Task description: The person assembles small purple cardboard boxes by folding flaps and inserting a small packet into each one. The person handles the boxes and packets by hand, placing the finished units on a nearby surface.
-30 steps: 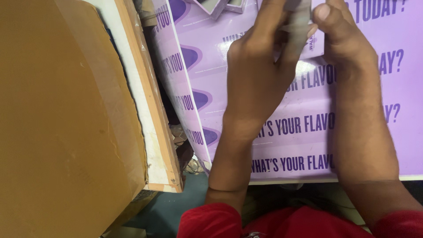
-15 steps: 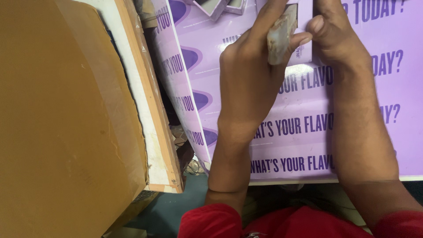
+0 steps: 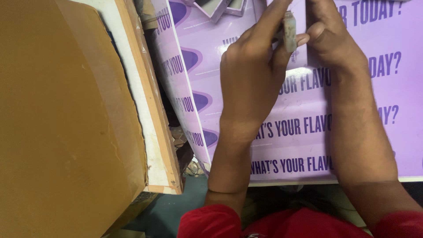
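My left hand (image 3: 253, 72) and my right hand (image 3: 328, 37) meet near the top of the head view, over a purple printed sheet (image 3: 286, 132) that covers the work surface. Between their fingertips they pinch a small flat grey piece (image 3: 290, 31), held upright on its edge. The left thumb and fingers wrap its left side. The right thumb touches its right side. Both forearms reach up from red sleeves (image 3: 282, 222) at the bottom edge.
A brown board (image 3: 61, 123) leans at the left against a white panel with a wooden edge (image 3: 152, 114). Small purple and grey box shapes (image 3: 220, 6) lie at the top. Dark clutter fills the gap (image 3: 183, 145) between panel and sheet.
The hands have shifted slightly up. The small grey piece has turned from showing its flat face to standing edge-on between the fingers.
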